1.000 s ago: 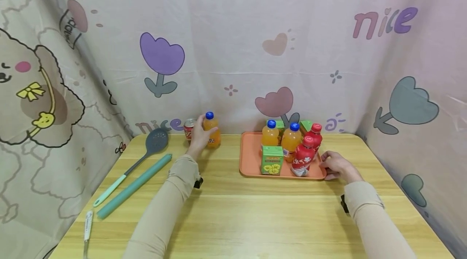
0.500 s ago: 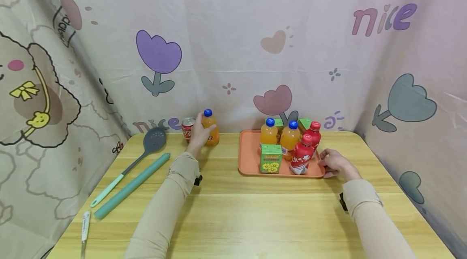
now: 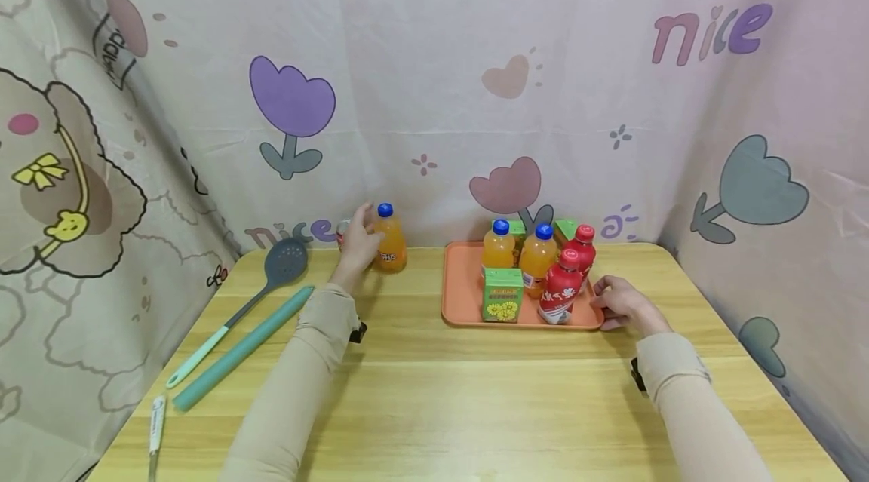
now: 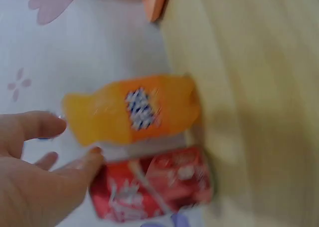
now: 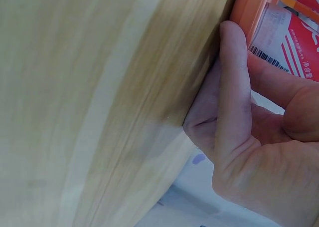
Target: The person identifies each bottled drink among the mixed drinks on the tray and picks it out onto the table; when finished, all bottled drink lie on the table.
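Observation:
An orange soda bottle with a blue cap [image 3: 391, 247] stands upright at the back left of the table. My left hand [image 3: 360, 247] is beside it, fingers spread and nothing gripped. Behind that hand, partly hidden, is a red soda can [image 3: 342, 231]; the left wrist view shows the can [image 4: 154, 187] close by the bottle [image 4: 169, 107], with fingertips near both. My right hand [image 3: 627, 305] pinches the right edge of an orange tray [image 3: 462, 297]. On the tray stand two orange soda bottles [image 3: 536, 262], two red bottles [image 3: 560, 286] and green drink cartons [image 3: 502, 297].
On the left lie a slotted turner [image 3: 285, 262] with a mint handle, a green tube [image 3: 244, 350] and a white-handled utensil [image 3: 157, 425] cut off by the frame's lower edge. A patterned curtain [image 3: 407, 90] hangs behind the wooden table [image 3: 489, 406].
My left hand has come off the orange soda bottle and shifted left, now covering more of the can. The right hand stays at the tray's edge. The head view has shifted slightly.

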A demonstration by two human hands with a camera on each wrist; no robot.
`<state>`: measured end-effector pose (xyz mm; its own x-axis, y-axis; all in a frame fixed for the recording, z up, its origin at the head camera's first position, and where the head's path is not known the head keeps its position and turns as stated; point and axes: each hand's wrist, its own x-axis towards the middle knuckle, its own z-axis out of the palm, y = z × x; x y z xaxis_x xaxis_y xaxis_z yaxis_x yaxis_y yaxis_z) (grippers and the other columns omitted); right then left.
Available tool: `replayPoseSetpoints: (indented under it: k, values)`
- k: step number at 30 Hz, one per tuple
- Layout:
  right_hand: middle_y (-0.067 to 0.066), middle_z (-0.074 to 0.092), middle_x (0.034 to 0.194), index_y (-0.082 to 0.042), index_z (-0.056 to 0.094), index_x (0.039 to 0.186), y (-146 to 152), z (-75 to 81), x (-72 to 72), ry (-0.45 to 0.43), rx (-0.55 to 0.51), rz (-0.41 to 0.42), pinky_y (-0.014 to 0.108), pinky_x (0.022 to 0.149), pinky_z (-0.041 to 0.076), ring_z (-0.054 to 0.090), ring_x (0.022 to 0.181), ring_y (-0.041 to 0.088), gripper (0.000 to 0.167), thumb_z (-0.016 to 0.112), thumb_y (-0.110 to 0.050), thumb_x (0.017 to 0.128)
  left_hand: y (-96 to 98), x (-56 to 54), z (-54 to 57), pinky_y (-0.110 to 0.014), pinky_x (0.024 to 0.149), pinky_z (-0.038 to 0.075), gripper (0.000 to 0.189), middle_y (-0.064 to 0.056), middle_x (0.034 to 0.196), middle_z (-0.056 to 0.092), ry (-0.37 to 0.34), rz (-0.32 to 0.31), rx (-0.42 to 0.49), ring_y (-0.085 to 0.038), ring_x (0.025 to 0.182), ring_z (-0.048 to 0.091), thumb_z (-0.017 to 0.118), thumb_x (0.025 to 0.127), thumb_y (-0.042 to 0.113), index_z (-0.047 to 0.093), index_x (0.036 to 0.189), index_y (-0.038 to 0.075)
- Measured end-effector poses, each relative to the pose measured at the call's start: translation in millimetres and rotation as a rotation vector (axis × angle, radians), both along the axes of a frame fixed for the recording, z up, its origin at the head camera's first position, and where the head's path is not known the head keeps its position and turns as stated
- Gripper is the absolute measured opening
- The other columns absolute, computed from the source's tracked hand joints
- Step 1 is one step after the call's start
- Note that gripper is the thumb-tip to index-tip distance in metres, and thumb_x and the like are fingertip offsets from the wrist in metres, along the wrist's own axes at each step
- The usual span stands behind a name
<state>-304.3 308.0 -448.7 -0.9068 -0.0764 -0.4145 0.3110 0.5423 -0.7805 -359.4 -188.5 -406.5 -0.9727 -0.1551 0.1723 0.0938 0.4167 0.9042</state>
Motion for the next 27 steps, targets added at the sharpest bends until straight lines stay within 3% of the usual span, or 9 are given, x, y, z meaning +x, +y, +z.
replayPoseSetpoints:
  k: [3,5,10,12,16,22,27]
  values:
    - [0.010,0.061,0.089,0.005,0.040,0.123,1,2.4,-1.1,0.003,0.008,-0.004,0.031,0.063,0.062,0.064,0.075,0.018,0.022,0.050,-0.005,0.106,-10.6,0.9,7.1,-0.056,0.121,0.045,0.067,-0.018,0.165,0.045,0.125,0.066,-0.015,-0.042,0.144,0.052,0.055,0.093,-0.007,0.045,0.157,0.010]
    - [0.010,0.061,0.088,0.005,0.040,0.123,1,3.2,-1.6,0.006,0.012,-0.001,0.031,0.063,0.062,0.064,0.075,0.018,0.022,0.050,-0.005,0.106,-18.1,0.7,5.3,-0.057,0.120,0.044,0.064,-0.018,0.161,0.049,0.159,0.122,-0.086,-0.042,0.141,0.052,0.058,0.093,-0.004,0.048,0.155,0.010]
    - [0.012,0.061,0.091,0.006,0.040,0.125,0,2.4,0.2,0.011,0.016,0.005,0.032,0.065,0.063,0.064,0.076,0.018,0.024,0.051,-0.005,0.106,-33.1,-0.9,-19.4,-0.059,0.125,0.037,0.078,-0.022,0.161,0.040,0.041,0.177,-0.213,-0.042,0.146,0.044,0.071,0.096,0.012,0.031,0.163,0.011]
    - [0.012,0.060,0.092,0.006,0.040,0.126,-1,1.9,1.4,0.014,0.012,0.007,0.032,0.065,0.063,0.064,0.077,0.018,0.025,0.051,-0.005,0.106,-36.9,-1.8,-30.4,-0.060,0.125,0.038,0.084,-0.025,0.160,0.039,0.001,0.193,-0.194,-0.043,0.146,0.044,0.075,0.096,0.016,0.026,0.164,0.009]
    - [0.013,0.060,0.094,0.006,0.039,0.127,-1,1.5,2.7,0.018,0.012,0.002,0.032,0.065,0.062,0.064,0.077,0.018,0.026,0.052,-0.005,0.106,-38.4,-3.9,-46.0,-0.059,0.123,0.041,0.082,-0.026,0.154,0.047,-0.018,0.242,-0.127,-0.044,0.141,0.050,0.079,0.093,0.021,0.030,0.158,0.004]
    - [0.012,0.060,0.093,0.006,0.039,0.126,-1,-0.7,0.9,0.009,0.004,0.007,0.032,0.066,0.063,0.064,0.077,0.017,0.025,0.050,-0.005,0.107,-42.7,12.6,-43.3,-0.059,0.118,0.046,0.081,-0.024,0.152,0.054,-0.050,0.252,-0.100,-0.043,0.138,0.055,0.083,0.091,0.028,0.035,0.154,0.006]
    - [0.010,0.060,0.088,0.006,0.039,0.125,0,-1.4,-0.5,0.003,0.009,0.011,0.031,0.063,0.062,0.064,0.075,0.017,0.024,0.050,-0.005,0.106,-38.2,32.6,-35.8,-0.059,0.117,0.047,0.083,-0.022,0.150,0.057,-0.024,0.211,-0.134,-0.042,0.136,0.057,0.085,0.088,0.031,0.039,0.153,0.008]
